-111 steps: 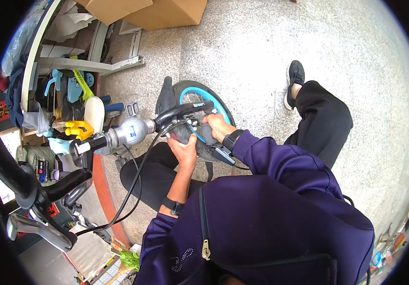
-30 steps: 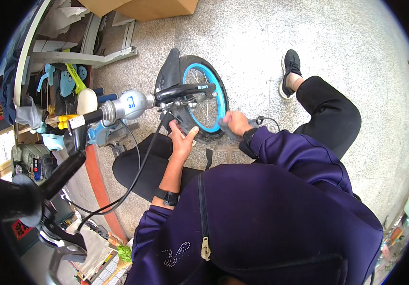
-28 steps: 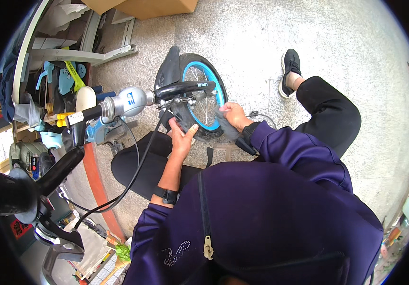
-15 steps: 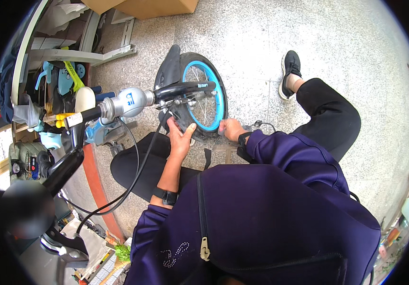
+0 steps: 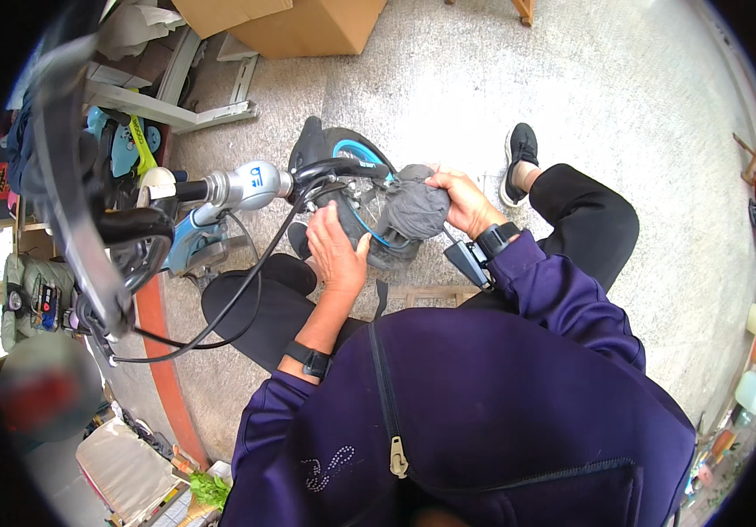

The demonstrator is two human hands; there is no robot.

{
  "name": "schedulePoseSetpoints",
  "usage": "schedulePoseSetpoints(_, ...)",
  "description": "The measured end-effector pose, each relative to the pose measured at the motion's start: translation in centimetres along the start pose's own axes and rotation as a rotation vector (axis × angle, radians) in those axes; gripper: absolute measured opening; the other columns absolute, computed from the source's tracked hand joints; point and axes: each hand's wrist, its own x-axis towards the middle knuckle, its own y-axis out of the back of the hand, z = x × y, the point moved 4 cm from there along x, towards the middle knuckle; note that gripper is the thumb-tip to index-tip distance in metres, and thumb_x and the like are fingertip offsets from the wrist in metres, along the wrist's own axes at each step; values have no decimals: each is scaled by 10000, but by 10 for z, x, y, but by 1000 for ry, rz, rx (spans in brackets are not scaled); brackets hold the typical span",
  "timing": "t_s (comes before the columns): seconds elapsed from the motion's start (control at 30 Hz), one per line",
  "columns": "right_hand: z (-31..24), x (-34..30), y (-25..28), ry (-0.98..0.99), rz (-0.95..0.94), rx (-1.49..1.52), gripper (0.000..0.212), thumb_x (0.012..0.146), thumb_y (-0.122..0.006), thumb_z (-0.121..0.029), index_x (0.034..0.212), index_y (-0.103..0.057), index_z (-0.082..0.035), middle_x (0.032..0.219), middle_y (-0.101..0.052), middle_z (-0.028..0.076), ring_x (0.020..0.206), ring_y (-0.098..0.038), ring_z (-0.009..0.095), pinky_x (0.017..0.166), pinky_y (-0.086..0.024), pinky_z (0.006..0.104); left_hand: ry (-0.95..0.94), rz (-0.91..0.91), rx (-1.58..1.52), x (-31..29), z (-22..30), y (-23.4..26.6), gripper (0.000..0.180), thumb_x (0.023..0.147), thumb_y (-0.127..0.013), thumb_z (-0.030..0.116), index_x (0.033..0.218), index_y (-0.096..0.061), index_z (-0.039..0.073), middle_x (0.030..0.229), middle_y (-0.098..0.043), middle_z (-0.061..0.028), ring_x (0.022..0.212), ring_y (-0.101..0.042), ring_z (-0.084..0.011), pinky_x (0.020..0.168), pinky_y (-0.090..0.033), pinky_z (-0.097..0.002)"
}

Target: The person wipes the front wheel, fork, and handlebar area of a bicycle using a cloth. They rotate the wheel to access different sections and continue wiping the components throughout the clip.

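A small bicycle wheel with a black tyre [image 5: 393,257] and a blue rim [image 5: 358,147] lies tilted in front of me, under a black fork [image 5: 343,167]. My right hand [image 5: 464,204] is closed on a bunched grey cloth [image 5: 416,207], which lies against the right side of the wheel and hides much of the spokes and rim. On the near left side, my left hand [image 5: 339,253] rests against the tyre, fingers stretched out and thumb apart. A black mudguard [image 5: 309,145] stands beyond the wheel.
The bicycle's silver head tube [image 5: 250,187] and black cables [image 5: 259,256] run along the left, with the blurred handlebar close to view. A cardboard box [image 5: 307,31] stands at the far side, near a white metal frame [image 5: 154,107]. My black shoe [image 5: 518,162] is on the speckled floor.
The grey cloth now shows in my right hand, which has moved up and away over the wheel's side. My left hand has shifted slightly along the tyre. The handlebar has swung.
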Motion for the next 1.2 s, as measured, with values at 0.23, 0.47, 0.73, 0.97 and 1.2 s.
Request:
schedulePoseSetpoints(0.23, 4, -23, -27, -96, -143, 214, 291, 825, -487, -13, 1101, -539, 60, 1020, -618, 151, 951, -620, 253, 896, -503, 385, -246, -194, -215, 5, 21, -7, 690, 668, -730, 153, 1274, -428, 22, 1174, -525, -146, 1206, -417, -308, 1055, -204, -532)
schedulePoseSetpoints(0.47, 13, -10, -5, 74, 127, -293, 293, 840, -466, 4, 1119, -554, 7, 997, -619, 112, 896, -606, 187, 818, -502, 304, -225, -155, -313, 7, 9, -22, 368, 719, -638, 70, 1073, -568, -5, 1056, -607, -153, 1097, -530, -298, 1107, -106, -554)
schedulePoseSetpoints(0.73, -4, -19, -30, 559, -209, -899, 514, 843, -637, -297, 1260, -500, -28, 1171, -560, 136, 1063, -526, 221, 925, -419, 334, -71, -175, -443, 12, 3, -24, 265, 812, -594, 124, 1057, -571, 25, 983, -619, -153, 993, -565, -348, 1098, -137, -547)
schedulePoseSetpoints(0.97, 29, -25, -44, 309, -312, -971, 713, 691, -761, -349, 1269, -491, -29, 1189, -538, 131, 1145, -485, 222, 966, -386, 331, -154, -294, -302, 6, 0, -22, 377, 787, -625, 137, 1133, -560, 1, 1101, -583, -200, 1113, -518, -363, 1096, -170, -549)
schedulePoseSetpoints(1.2, 51, 7, -5, -58, -19, -883, 504, 677, -715, -150, 1149, -589, -27, 996, -651, 126, 893, -613, 212, 829, -477, 321, 42, -194, -417, 1, -24, 18, 364, 755, -599, 47, 1114, -547, 17, 1106, -577, -166, 1083, -546, -318, 951, -398, -421)
